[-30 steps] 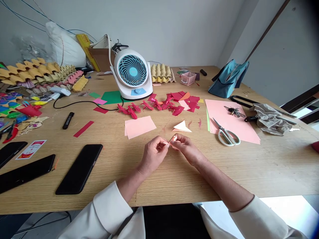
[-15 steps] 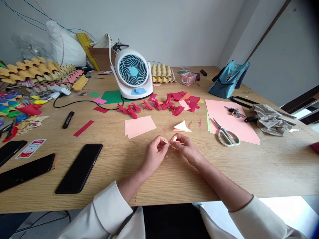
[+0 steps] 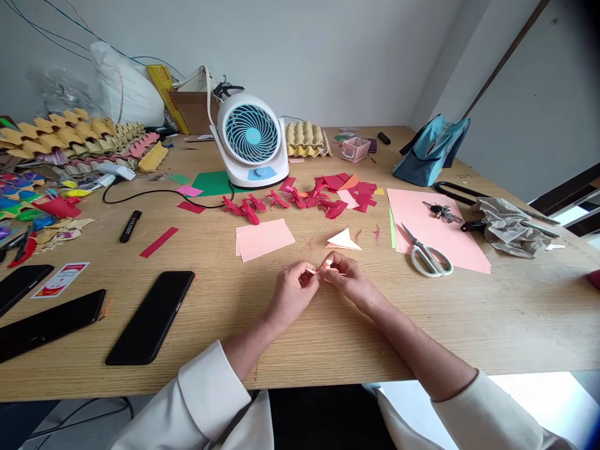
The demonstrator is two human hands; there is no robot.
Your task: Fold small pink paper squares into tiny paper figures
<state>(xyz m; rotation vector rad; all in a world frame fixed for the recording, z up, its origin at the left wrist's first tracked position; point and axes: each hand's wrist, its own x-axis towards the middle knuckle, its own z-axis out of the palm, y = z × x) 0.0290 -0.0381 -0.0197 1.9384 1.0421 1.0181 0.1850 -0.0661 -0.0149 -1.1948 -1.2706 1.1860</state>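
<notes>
My left hand (image 3: 293, 292) and my right hand (image 3: 352, 281) meet fingertip to fingertip above the wooden table. Both pinch a small piece of pale pink paper (image 3: 329, 265), mostly hidden by the fingers. Just beyond them lies a folded cream paper (image 3: 344, 239). Flat pink sheets (image 3: 265, 239) rest to its left. Farther back are several twisted red paper pieces (image 3: 250, 211) and a pile of red paper cuttings (image 3: 363, 195).
White-handled scissors (image 3: 430, 259) and keys (image 3: 444, 212) lie on large pink sheets (image 3: 462, 249) at right. A fan (image 3: 252, 140) stands behind. Phones (image 3: 150, 317), a marker (image 3: 130, 226) and egg trays (image 3: 56, 134) are left; a blue bag (image 3: 431, 153) is back right.
My left fingertips have shifted slightly, and a bit more pale paper shows at them. Both hands keep their pinch. The whole view has moved very slightly.
</notes>
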